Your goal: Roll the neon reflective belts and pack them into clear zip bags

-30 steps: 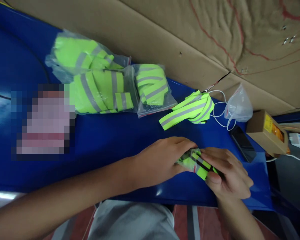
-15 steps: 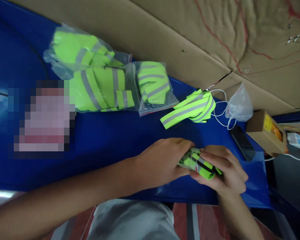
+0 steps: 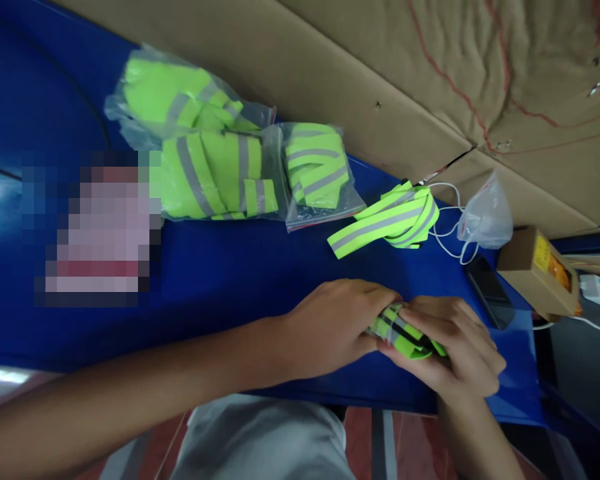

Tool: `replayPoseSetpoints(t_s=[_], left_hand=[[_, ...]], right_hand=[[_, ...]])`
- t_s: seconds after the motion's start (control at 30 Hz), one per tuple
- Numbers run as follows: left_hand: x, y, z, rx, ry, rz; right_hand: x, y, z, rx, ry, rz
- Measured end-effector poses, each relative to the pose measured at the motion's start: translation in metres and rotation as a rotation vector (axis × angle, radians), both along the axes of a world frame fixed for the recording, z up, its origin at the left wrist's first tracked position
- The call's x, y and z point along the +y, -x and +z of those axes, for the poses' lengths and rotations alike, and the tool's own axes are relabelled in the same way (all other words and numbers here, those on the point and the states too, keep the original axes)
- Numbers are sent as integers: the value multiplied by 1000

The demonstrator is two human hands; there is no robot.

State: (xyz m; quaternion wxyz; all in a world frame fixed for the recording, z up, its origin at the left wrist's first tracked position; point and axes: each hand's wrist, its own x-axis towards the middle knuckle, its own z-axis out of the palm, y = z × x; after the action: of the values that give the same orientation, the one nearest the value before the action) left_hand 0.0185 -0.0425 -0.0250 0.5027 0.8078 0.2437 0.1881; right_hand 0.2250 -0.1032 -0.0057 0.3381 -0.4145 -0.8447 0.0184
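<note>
A folded bundle of yellow-green reflective strap (image 3: 405, 333) with grey stripes and a black strip is held low over the blue table. Clear plastic seems to wrap its left end. My left hand (image 3: 343, 327) is closed round that end, fingertips partly hidden. On the other side my right hand (image 3: 455, 347) grips the bundle between thumb and fingers. Beyond the hands lies a loose coiled reflective strap (image 3: 390, 220), touched by neither hand.
Clear bags of reflective straps (image 3: 215, 173) and a smaller bag (image 3: 317, 167) lie at the back left. At right are a phone (image 3: 489, 292), a cardboard box (image 3: 537, 270), a white plastic bag (image 3: 487, 213) and white cables. Brown-covered boarding (image 3: 340, 73) borders the blue table (image 3: 230, 267).
The view has shifted slightly, so the things on the table appear further right. Both hands keep hold of the bundle, and less of its plastic-wrapped end shows by the left hand.
</note>
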Motion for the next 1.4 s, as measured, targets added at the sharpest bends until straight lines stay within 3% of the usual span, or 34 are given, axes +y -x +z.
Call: replayPoseSetpoints(t_s=[0.2, 0.3, 0.4, 0.5, 0.63, 0.8, 0.97, 1.07, 1.17, 1.27, 1.4], left_hand=[[1, -2, 5, -64, 53, -26], [3, -2, 11, -4, 159, -52], [4, -4, 13, 50, 352, -159], [4, -9, 5, -27, 629, -229], [10, -13, -8, -131, 832, -56], [18, -9, -10, -232, 832, -14], [14, -8, -7, -222, 785, 47], [17, -8, -9, -197, 784, 31], [24, -7, -12, -108, 884, 40], [27, -6, -11, -36, 970, 140], [23, -4, -5, -158, 798, 234]], right_hand=[[-2, 3, 1, 71, -44, -112], [-10, 8, 5, 96, 77, -232], [-12, 16, 7, 151, 239, -301], [-9, 18, 9, 160, 345, -319], [-6, 8, 18, 171, 559, -220], [-3, -5, 26, 162, 912, 113], [6, -13, 16, 249, 1094, 282], [10, -16, 7, 262, 1076, 218], [16, -18, 1, 205, 880, -16], [23, -22, -1, 161, 728, -183], [30, -30, -2, 141, 922, -40]])
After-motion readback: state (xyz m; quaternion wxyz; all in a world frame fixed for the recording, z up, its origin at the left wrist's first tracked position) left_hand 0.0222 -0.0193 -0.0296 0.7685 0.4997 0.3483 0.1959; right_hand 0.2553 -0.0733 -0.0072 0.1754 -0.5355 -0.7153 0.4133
